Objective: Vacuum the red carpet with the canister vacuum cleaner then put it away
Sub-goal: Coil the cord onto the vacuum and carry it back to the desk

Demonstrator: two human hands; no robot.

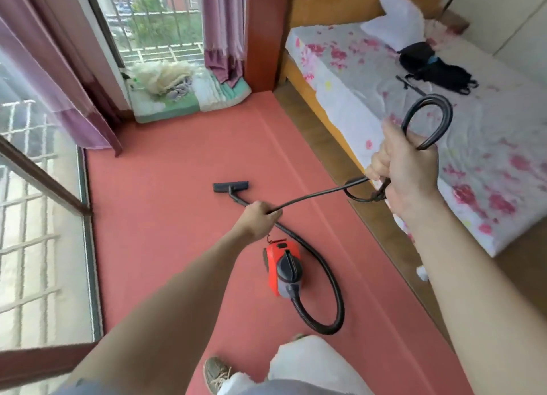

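An orange and grey canister vacuum [282, 269] sits on the red carpet [165, 223] in front of me. Its ribbed black hose [334, 279] curls out of the canister's near end in a big loop. The black floor nozzle [231, 186] lies flat on the carpet farther off. My left hand [260, 218] grips a thin black power cord [313, 197] above the canister. My right hand [405, 169] holds coiled loops of that cord, one loop arching above the bed. The cord stretches taut between my two hands.
A bed with a floral sheet [444, 122] runs along the right, with a white pillow [396, 24] and black bag [429, 66] on it. Purple curtains [53, 78] and barred windows line the left. A folded green mat with rags [189, 90] lies at the far end. My shoe [217, 372] is at the bottom.
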